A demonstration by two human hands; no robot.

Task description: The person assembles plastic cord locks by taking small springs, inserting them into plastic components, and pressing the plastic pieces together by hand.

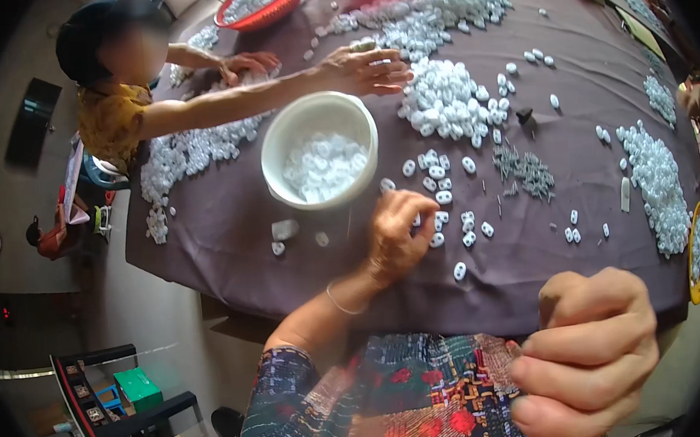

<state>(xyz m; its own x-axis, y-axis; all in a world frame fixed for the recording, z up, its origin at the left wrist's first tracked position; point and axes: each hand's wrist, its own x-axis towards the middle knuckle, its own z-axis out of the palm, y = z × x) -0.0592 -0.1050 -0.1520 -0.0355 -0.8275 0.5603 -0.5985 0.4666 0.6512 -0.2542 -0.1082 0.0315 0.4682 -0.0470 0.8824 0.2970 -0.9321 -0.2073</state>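
Observation:
My left hand (396,235) rests on the dark purple tablecloth (219,229), fingers curled and pinched among several small white plastic pieces (440,197); whether it grips one I cannot tell. My right hand (595,351) is closed in a fist near my lap, off the table's front edge; nothing shows in it. A white bowl (278,146) half full of white pieces stands just beyond my left hand. A heap of white pieces (443,96) lies behind it.
A person across the table at the left reaches a hand (367,69) into the heap. A pile of small grey metal parts (523,168) lies right of centre. Red baskets (259,4) stand at the far edge, a yellow bowl (691,274) at right.

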